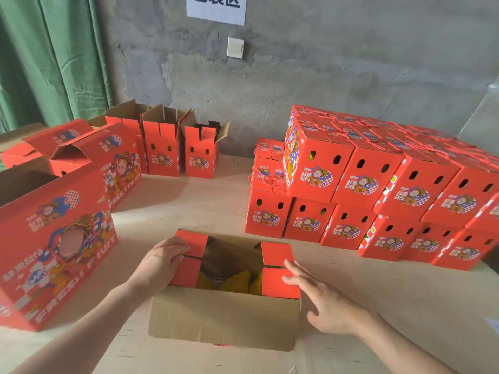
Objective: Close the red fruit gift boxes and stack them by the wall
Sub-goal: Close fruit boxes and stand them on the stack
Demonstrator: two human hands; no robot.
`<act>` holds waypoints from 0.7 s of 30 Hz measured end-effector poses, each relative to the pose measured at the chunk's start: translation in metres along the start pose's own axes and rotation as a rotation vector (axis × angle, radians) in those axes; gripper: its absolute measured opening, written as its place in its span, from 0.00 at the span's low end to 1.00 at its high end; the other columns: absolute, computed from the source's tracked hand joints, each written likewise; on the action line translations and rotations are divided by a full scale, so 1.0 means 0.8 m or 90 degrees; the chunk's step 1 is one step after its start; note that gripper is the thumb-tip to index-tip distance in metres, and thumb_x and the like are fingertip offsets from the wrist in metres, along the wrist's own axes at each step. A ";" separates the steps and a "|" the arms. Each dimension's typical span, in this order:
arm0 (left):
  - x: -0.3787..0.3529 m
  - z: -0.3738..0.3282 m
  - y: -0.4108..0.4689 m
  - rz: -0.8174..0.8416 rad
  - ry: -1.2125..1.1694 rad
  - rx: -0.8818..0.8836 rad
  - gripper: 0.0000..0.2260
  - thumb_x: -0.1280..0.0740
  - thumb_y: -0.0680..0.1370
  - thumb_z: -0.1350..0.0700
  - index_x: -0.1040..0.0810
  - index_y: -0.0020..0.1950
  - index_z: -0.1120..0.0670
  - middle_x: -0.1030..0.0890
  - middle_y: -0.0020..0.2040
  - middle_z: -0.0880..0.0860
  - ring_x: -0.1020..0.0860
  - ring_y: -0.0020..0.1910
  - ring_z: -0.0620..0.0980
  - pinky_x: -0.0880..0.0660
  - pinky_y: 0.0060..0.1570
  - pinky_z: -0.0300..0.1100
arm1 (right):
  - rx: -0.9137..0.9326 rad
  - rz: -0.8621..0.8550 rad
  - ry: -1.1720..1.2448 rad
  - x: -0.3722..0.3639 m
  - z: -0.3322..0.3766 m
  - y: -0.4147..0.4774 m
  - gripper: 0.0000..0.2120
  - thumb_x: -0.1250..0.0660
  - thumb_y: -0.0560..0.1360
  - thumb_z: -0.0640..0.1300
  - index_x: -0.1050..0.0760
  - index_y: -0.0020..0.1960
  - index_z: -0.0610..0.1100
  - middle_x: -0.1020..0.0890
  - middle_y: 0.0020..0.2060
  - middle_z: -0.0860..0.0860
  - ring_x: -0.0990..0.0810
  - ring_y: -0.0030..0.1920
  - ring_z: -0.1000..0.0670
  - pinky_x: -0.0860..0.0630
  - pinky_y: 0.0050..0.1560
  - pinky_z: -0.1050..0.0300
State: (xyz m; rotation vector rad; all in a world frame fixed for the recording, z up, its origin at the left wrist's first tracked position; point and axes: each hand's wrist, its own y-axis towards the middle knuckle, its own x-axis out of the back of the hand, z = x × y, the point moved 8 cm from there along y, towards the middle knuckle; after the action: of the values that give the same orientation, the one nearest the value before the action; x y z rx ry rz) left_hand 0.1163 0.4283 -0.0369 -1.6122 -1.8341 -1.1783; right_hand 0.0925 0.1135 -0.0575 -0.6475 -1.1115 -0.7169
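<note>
Red side flaps (276, 252) at six o'clock: left hand (162, 256), right hand (324, 300) press flat-fingered, gripping nothing; we risk crushing yellow contents (235, 282).

**Red boxes crowd the pale table**

The light wooden table (194, 203) runs back to the grey wall (324, 76). Near its front edge stands an open box (224, 317), its brown flap hanging forward. At the left sits a large box (54, 255) with its top open, and a second large box (118, 168) just behind it. A row of open boxes (162, 155) stands at the back left, close to the wall. On the right, a stack of closed boxes (348, 228) rises two layers high, its bottom row resting on the table.
</note>
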 end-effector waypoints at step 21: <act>-0.009 0.055 -0.020 0.037 -0.533 0.368 0.29 0.52 0.76 0.33 0.20 0.47 0.51 0.17 0.45 0.51 0.21 0.47 0.48 0.28 0.55 0.48 | -0.142 -0.287 0.518 0.008 -0.007 0.008 0.14 0.34 0.72 0.58 0.23 0.53 0.51 0.16 0.46 0.54 0.18 0.48 0.54 0.25 0.46 0.65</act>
State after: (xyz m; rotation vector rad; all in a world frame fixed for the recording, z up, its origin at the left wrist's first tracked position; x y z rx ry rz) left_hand 0.1117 0.4603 -0.0713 -1.8876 -2.2662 0.1502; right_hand 0.1022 0.1121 -0.0537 -0.2259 -0.4119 -1.3545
